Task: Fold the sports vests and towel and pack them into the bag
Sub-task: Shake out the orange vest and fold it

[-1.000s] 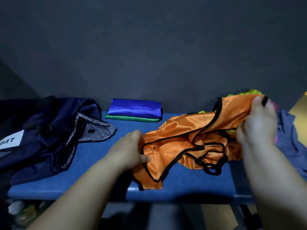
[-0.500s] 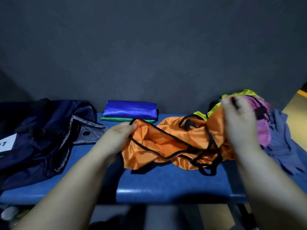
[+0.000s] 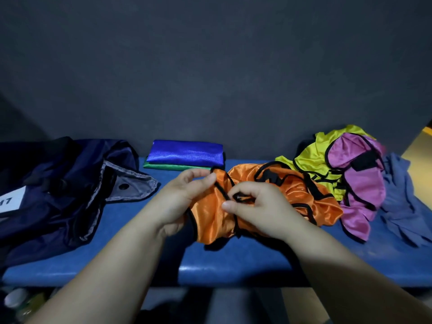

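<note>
Pinching the black-trimmed edge of the crumpled orange vest (image 3: pixel 292 190) between thumb and fingers of the left hand (image 3: pixel 180 197), over the middle of the blue bench (image 3: pixel 233 260). Clamping its black trim in the curled right hand (image 3: pixel 259 206), close beside the left. Crowding against a yellow vest (image 3: pixel 311 157) and pink vest (image 3: pixel 360 183) heaped to the right, a grey-blue towel (image 3: pixel 402 202) beyond. Backing onto a folded blue vest (image 3: pixel 187 153) stacked on a green vest (image 3: pixel 168 167). Leaving a navy bag (image 3: pixel 58 183) slumping open far left.

Five vests (image 3: pixel 292 195) (image 3: pixel 187 153) (image 3: pixel 168 166) (image 3: pixel 308 157) (image 3: pixel 360 183), one towel (image 3: pixel 402 197), one bag (image 3: pixel 58 183)
</note>
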Action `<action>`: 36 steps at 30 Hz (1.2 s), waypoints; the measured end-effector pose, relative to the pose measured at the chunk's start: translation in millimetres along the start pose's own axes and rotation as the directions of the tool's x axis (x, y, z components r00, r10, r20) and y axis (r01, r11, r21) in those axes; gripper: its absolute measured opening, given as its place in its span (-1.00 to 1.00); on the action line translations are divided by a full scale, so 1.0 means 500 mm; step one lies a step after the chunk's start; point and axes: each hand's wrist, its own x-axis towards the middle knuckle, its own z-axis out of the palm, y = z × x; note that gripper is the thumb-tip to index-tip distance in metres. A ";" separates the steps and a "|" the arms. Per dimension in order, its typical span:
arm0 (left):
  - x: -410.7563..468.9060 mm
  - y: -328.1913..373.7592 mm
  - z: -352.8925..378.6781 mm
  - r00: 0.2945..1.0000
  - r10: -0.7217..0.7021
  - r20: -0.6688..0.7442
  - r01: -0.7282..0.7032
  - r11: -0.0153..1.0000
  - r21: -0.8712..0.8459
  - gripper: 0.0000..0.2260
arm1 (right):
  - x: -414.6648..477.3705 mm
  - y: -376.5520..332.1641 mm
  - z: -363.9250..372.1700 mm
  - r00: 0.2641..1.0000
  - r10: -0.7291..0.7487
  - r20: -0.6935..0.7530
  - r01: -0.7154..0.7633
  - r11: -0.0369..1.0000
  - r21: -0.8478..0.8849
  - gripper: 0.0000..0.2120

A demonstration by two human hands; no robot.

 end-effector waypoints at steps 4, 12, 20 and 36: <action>-0.004 0.004 -0.013 0.992 0.082 0.094 -0.081 0.997 -0.015 -0.28 | 0.008 -0.003 -0.011 0.986 0.073 -0.152 -0.045 0.982 0.185 -0.87; -0.004 0.008 -0.014 0.979 0.197 0.060 -0.200 0.979 0.041 -0.54 | 0.011 -0.005 -0.031 0.948 0.176 -0.266 -0.082 0.940 0.330 -0.90; -0.008 0.008 -0.009 0.917 0.374 -0.138 -0.314 0.892 0.326 -0.63 | 0.008 -0.009 -0.033 0.931 0.222 -0.291 -0.098 0.917 0.387 -0.87; -0.004 -0.004 -0.008 0.961 0.271 0.052 -0.253 0.791 0.558 -0.80 | 0.005 -0.006 -0.033 0.940 0.181 -0.290 -0.090 0.950 0.299 -0.92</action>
